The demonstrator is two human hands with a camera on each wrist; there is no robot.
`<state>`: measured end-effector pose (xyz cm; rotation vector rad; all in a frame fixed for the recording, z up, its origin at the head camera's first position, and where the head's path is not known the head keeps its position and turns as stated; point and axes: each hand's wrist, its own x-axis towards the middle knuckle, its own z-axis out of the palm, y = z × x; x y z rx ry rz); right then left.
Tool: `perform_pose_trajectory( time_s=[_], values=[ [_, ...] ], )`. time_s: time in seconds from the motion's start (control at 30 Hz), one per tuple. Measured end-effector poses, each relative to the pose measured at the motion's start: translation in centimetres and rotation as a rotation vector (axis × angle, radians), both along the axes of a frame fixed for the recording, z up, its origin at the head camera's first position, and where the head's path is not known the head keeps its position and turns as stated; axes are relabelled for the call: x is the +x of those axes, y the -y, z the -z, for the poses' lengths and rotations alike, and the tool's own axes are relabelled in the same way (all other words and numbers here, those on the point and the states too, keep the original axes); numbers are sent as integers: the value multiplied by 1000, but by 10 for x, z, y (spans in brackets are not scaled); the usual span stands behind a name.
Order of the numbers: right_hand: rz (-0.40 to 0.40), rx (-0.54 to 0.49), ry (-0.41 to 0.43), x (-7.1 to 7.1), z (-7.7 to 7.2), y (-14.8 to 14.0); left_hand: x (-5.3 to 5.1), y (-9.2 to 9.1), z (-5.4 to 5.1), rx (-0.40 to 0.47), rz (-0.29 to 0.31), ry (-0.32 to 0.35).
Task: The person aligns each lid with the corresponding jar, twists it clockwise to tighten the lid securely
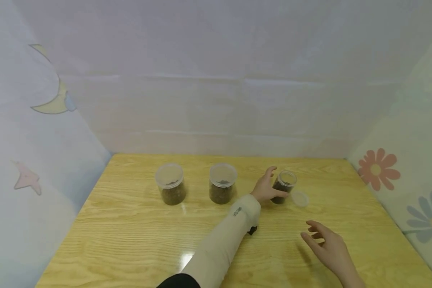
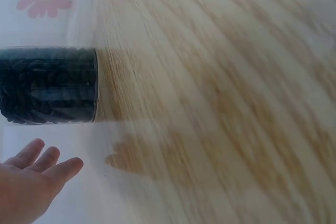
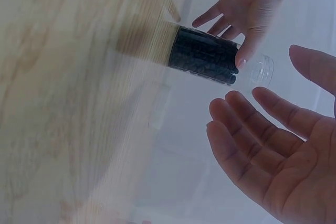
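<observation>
A small clear jar [image 1: 284, 185], uncapped and mostly filled with dark seed-like pieces, stands upright at the table's right side. My left hand [image 1: 265, 189] is spread around its left side, the thumb passing across the front. In the left wrist view the fingers of that hand [image 2: 39, 182] look extended and apart from the jar [image 2: 50, 85]; thumb contact is hard to tell in the right wrist view. A round translucent lid [image 1: 300, 199] lies just right of the jar. Nearer to me, my right hand [image 1: 327, 246] hovers with loosely bent fingers, holding nothing.
Two wider clear jars, one at left [image 1: 171, 185] and one in the middle [image 1: 222, 184], hold dark contents on the wood-grain table [image 1: 129, 236]. My left sleeve [image 1: 223, 244] crosses the table's front. Printed fabric walls enclose the back and sides.
</observation>
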<state>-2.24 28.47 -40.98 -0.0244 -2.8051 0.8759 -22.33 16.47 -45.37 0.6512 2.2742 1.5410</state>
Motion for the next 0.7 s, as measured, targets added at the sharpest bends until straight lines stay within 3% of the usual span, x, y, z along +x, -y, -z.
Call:
perform_pose_trajectory(
  time_s=[0.27, 0.47, 0.7],
  values=[
    [-20, 22, -27, -6, 0, -4, -3, -3, 4, 32, 44, -26],
    [-22, 34, 15, -13, 1, -8, -5, -2, 14, 63, 33, -26],
    [-49, 64, -2, -26, 2, -16, -5, -2, 14, 60, 42, -50]
  ],
)
